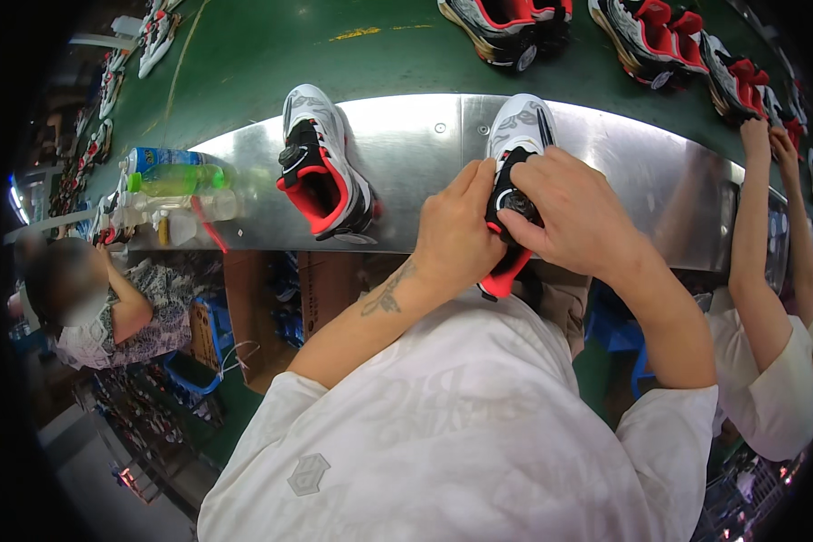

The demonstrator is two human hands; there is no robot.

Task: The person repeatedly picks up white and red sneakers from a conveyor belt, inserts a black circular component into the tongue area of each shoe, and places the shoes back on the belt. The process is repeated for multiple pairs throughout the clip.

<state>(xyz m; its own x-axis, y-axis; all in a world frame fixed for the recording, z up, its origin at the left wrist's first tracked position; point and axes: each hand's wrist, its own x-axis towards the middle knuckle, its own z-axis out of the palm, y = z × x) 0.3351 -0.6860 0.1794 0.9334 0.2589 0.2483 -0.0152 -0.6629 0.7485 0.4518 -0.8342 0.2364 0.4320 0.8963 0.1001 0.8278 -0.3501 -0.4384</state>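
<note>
A white, grey and black sneaker (pixel 520 122) with a red lining lies at the edge of the steel ledge, its toe pointing away from me. My left hand (pixel 459 230) is closed on its left side, fingers pressed against the upper. My right hand (pixel 574 210) grips it from the other side, with the thumb beside a round black dial (pixel 520 206) on the tongue. Part of the shoe is hidden under both hands. A matching sneaker (pixel 327 172) stands on the ledge to the left, its red opening toward me; neither hand touches it.
The steel ledge (pixel 415 135) borders a green belt (pixel 271 45) carrying more sneakers (pixel 506 32). Left, a green bottle (pixel 176 179) lies beside a blue can (pixel 158 160). A cardboard box (pixel 253 312) sits below. One co-worker's hands (pixel 768 140) reach toward shoes right; another person (pixel 108 298) sits left.
</note>
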